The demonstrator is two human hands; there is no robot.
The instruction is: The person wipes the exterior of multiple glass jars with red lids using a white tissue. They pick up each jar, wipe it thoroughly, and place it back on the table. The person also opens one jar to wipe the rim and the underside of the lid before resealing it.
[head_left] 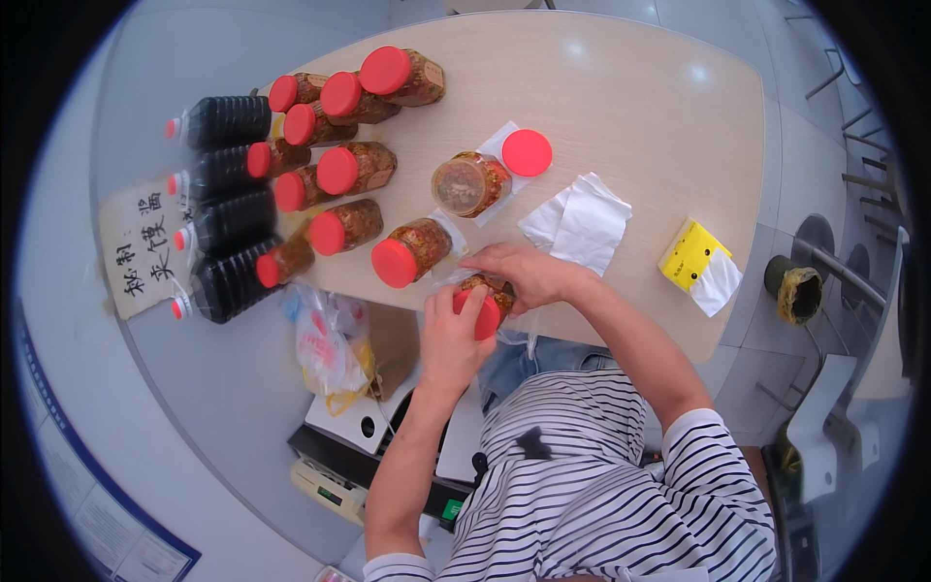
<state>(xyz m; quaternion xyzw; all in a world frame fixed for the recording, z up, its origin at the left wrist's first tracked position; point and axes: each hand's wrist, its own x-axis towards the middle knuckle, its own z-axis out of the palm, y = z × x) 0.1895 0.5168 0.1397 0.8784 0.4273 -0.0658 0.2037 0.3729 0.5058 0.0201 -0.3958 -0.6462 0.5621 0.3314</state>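
At the table's near edge, both of my hands are on a jar of chunky reddish-brown sauce [490, 283] with a red lid [477, 312]. My left hand [446, 341] has its fingers curled over the lid. Against the jar's body rests my right hand [535, 275], its fingers closed round the far side and covering part of the glass. Clear plastic film hangs beside the jar. A capped jar [423, 248] stands just beyond my hands. Farther off, a lidless jar [469, 186] sits on a white tissue, with a loose red lid [528, 153] beside it.
Several red-capped sauce jars [361, 167] and large bottles of dark liquid [233, 221] fill the table's left side. White tissues [582, 225] lie right of centre, near a yellow tissue pack [690, 254]. Plastic bags [330, 339] hang below the left edge. A bin [797, 293] stands right.
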